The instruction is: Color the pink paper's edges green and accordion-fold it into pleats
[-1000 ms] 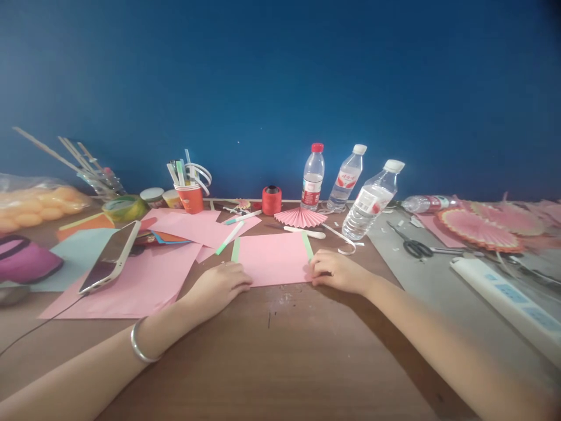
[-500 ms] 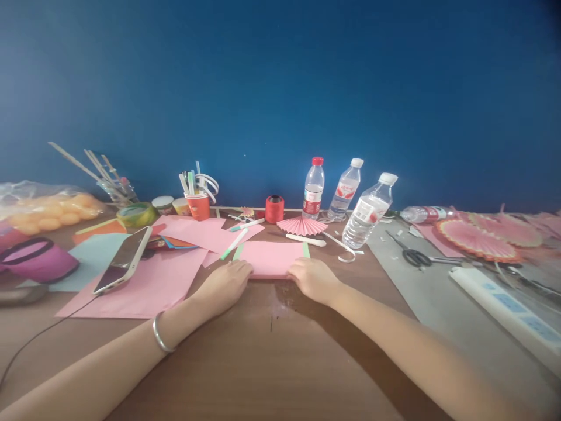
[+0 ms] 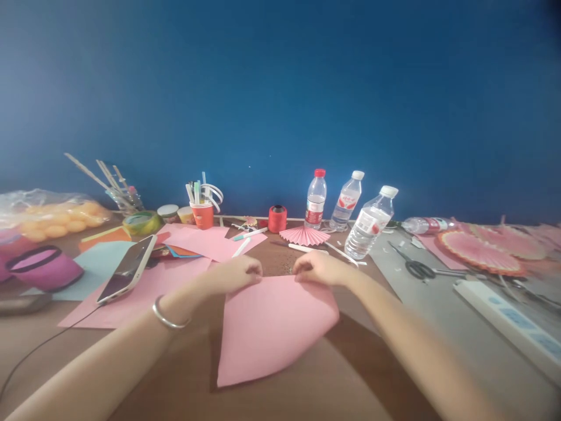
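Note:
A pink sheet of paper [image 3: 276, 330] hangs tilted toward me over the brown table, its near edge slightly curled. My left hand [image 3: 239, 273] pinches the far edge near its left corner, fingers curled; a silver bangle is on that wrist. With bent fingers, my right hand [image 3: 318, 269] grips the same far edge to the right of the middle. Just beyond the hands lie a pleated pink paper fan [image 3: 304, 235], a white pen-like stick [image 3: 308, 249] and a pale marker [image 3: 241, 247]. The fingertips are partly hidden behind the paper's edge.
On the left are a phone [image 3: 127, 269] with a cable, pink sheets [image 3: 175, 289] and a red cup of pens [image 3: 202, 216]. A red thread spool [image 3: 277, 219] and water bottles [image 3: 370, 224] stand at the back. Scissors [image 3: 418, 269] and a power strip [image 3: 504, 313] lie right.
The pink paper, earlier folded flat with green strips showing at its sides, is now opened out toward me. Both hands have risen off the table with its far edge.

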A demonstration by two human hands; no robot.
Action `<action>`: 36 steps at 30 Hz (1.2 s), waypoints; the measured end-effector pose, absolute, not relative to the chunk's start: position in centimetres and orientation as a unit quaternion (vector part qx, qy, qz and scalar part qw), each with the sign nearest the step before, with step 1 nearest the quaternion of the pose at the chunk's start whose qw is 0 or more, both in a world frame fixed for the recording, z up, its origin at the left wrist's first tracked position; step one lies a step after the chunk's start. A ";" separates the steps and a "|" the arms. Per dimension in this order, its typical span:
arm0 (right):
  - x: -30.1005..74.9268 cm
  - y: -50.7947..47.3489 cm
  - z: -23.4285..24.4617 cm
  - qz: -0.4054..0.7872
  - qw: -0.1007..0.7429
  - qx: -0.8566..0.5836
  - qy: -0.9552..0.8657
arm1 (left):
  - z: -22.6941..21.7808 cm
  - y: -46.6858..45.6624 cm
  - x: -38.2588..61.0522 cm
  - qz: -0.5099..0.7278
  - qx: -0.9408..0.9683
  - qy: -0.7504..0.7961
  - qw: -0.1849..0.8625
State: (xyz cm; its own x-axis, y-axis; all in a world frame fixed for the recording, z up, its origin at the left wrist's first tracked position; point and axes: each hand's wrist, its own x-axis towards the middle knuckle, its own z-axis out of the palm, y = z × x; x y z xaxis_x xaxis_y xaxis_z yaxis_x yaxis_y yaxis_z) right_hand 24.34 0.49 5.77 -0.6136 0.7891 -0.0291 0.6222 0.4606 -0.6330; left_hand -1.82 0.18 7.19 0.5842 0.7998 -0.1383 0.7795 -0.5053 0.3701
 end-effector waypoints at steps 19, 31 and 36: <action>23.0 -0.7 1.7 0.073 0.076 -0.311 -0.945 | 1.8 -3.3 -1.1 -0.085 0.912 0.396 -0.055; 22.8 -1.7 -0.6 -0.035 0.116 -0.336 -0.934 | 1.4 -5.3 -2.4 -0.099 0.888 0.440 -0.091; 26.7 -2.5 -0.4 0.020 0.146 -0.368 -0.918 | 1.8 -5.8 -3.9 -0.090 0.882 0.454 -0.081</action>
State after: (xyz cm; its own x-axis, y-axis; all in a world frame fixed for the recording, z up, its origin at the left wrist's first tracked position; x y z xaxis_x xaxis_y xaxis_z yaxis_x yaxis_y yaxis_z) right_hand 26.68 -2.48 -0.37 -0.6868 0.6811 0.2539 0.6696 0.7287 -0.1435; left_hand -3.87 -5.85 1.82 0.5707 0.8168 -0.0849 0.7875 -0.5737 -0.2253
